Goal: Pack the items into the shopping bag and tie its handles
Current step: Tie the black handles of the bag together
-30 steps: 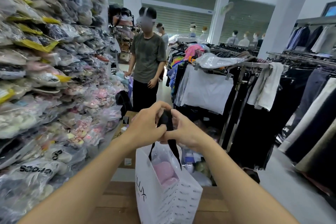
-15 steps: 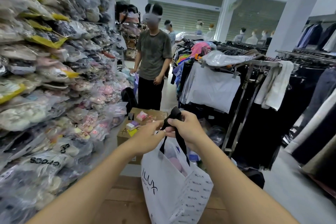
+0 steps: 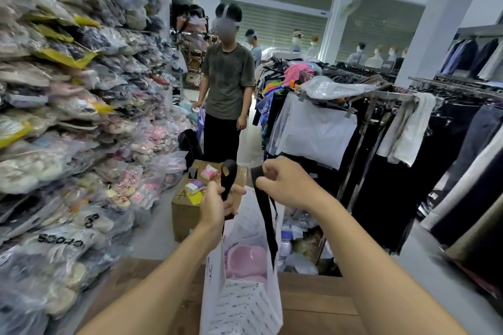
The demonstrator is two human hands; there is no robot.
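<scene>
A white printed shopping bag [image 3: 239, 304] stands on a wooden surface [image 3: 313, 296] in front of me, its mouth spread open. Pink items [image 3: 246, 255] in clear wrap lie inside it. My left hand [image 3: 217, 205] grips one black handle [image 3: 227, 177], which loops up above my fist. My right hand [image 3: 285, 182] pinches the other black handle [image 3: 265, 215], whose strap runs down to the bag's right rim. The two handles are held apart, roughly a hand's width from each other.
A cardboard box [image 3: 185, 207] with small packets on top stands just behind the bag. Shelves of bagged goods [image 3: 68, 117] fill the left side. Clothing racks [image 3: 381, 130] crowd the right. A person in a grey T-shirt [image 3: 228, 81] stands in the aisle ahead.
My hands were together at the joined handles; they have now pulled apart, each holding one handle, and the bag's mouth has opened wider.
</scene>
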